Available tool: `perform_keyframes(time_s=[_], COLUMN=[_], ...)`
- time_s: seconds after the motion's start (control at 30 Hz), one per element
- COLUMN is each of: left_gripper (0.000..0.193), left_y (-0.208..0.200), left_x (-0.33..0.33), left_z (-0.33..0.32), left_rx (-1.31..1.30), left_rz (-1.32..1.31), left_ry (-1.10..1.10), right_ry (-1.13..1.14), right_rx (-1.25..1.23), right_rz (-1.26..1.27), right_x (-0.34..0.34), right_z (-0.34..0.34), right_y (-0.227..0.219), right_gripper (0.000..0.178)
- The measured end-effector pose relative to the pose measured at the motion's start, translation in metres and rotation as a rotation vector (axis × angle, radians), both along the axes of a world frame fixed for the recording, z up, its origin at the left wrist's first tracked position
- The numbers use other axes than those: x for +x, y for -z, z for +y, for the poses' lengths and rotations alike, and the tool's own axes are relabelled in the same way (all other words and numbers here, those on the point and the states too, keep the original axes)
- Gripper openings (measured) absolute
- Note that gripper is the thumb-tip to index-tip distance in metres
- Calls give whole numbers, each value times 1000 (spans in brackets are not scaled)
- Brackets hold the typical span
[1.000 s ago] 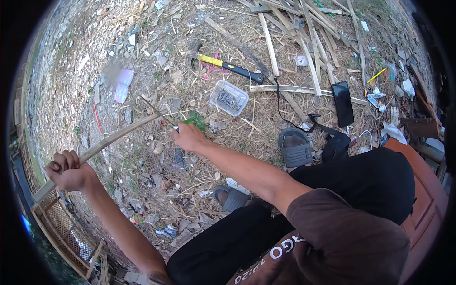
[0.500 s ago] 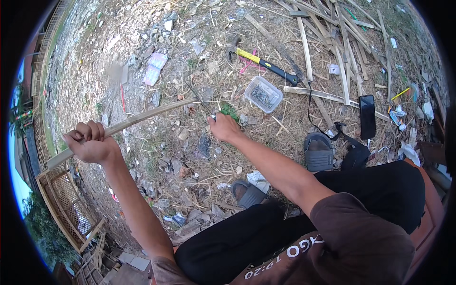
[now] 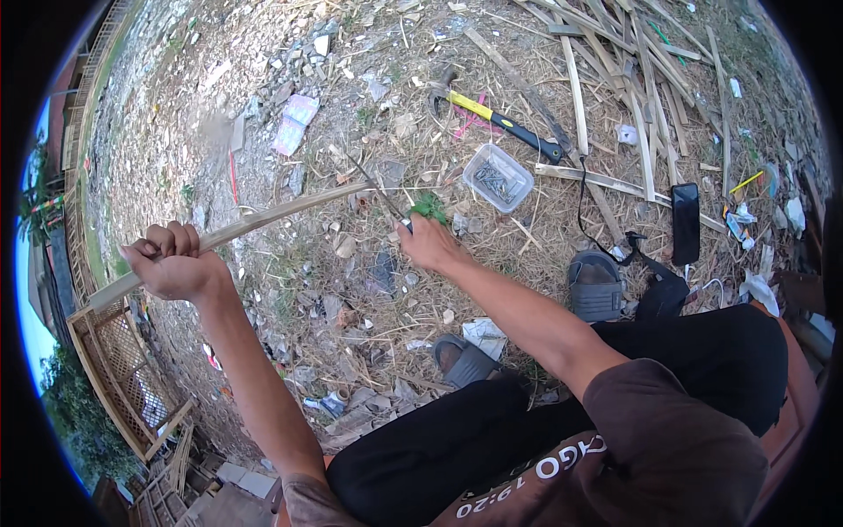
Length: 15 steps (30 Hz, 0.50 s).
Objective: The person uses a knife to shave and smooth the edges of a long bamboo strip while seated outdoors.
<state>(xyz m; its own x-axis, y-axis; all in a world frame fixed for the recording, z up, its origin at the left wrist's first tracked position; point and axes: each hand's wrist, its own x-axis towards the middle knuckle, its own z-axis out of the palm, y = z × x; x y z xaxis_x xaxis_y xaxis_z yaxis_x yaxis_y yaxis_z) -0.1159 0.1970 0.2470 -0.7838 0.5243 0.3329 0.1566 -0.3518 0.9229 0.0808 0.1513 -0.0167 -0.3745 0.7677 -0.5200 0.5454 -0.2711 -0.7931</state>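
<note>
My left hand [image 3: 180, 262] is wrapped around a long wooden strip [image 3: 272, 213] near its lower left end. The strip slants up to the right over the ground. In my right hand [image 3: 430, 244] is a knife [image 3: 373, 184] with a thin dark blade, its handle mostly hidden by the fingers. The blade crosses the strip's far right end and seems to touch it. A small green plant [image 3: 429, 206] grows just beyond the right hand.
Right of my hands lie a clear plastic tub [image 3: 498, 178] of nails and a yellow-and-black hammer [image 3: 500, 123]. Farther right are a pile of wooden strips [image 3: 645, 88] and a phone [image 3: 685, 224]. My sandalled feet rest nearby; a lattice panel [image 3: 123, 373] stands left.
The view has shifted slightly, so the ground things sit a little more to the right. My right hand and the knife have moved slightly toward me; the left hand keeps its grip.
</note>
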Motion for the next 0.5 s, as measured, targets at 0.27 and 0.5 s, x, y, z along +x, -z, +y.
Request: perform_keyframes(time_s=[0.27,0.5], left_gripper=[36,35], left_y=[1,4], left_x=[0,-10], left_z=[2,-1], left_rx=[5,60], left_rz=[24,-4], left_ry=[63,260], right_ry=[6,1], right_rx=[-28,16], right_rz=[-17,107], right_x=[-4,-7], right_z=[0,14], right_y=[0,-24], right_gripper=[43,42])
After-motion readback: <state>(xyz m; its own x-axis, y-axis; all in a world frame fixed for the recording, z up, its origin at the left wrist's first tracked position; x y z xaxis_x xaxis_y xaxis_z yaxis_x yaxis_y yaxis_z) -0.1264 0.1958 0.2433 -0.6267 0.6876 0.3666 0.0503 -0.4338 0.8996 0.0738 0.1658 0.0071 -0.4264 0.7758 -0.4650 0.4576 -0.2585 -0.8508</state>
